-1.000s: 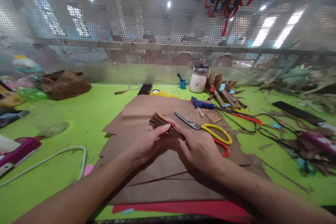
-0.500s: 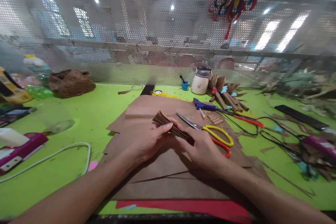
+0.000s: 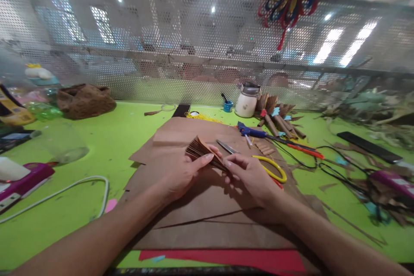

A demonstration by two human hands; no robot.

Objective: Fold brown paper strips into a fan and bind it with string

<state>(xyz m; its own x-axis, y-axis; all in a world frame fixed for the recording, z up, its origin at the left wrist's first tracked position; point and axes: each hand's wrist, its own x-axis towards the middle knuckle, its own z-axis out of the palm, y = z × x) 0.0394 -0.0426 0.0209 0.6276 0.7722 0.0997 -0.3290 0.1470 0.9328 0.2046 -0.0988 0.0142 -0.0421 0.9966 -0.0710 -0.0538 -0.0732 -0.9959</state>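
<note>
Pleated brown paper (image 3: 203, 148), folded into a narrow fan, is held up between both hands over the brown paper sheets (image 3: 187, 131). My left hand (image 3: 190, 170) is closed round its left part, thumb pressed on the top face, and the folds spread open at the upper left end. At the lower right end, the thumb and fingers of my right hand (image 3: 247, 177) pinch the gathered folds. Just behind the right hand lie scissors (image 3: 273, 168) with yellow and orange handles, partly covered by that hand.
A blue glue gun (image 3: 254, 131) lies beyond the scissors. Behind it stand a white jar (image 3: 246, 102), a small blue pot (image 3: 228, 106) and several rolled paper pieces (image 3: 274, 116). Purple power strips (image 3: 30, 177) and cables lie at both sides. Red paper (image 3: 226, 259) shows at the front edge.
My right hand has shifted its hold towards the tip of the folded paper, leaving more of the paper showing. The left hand keeps its grip, and the fan's upper end looks slightly wider.
</note>
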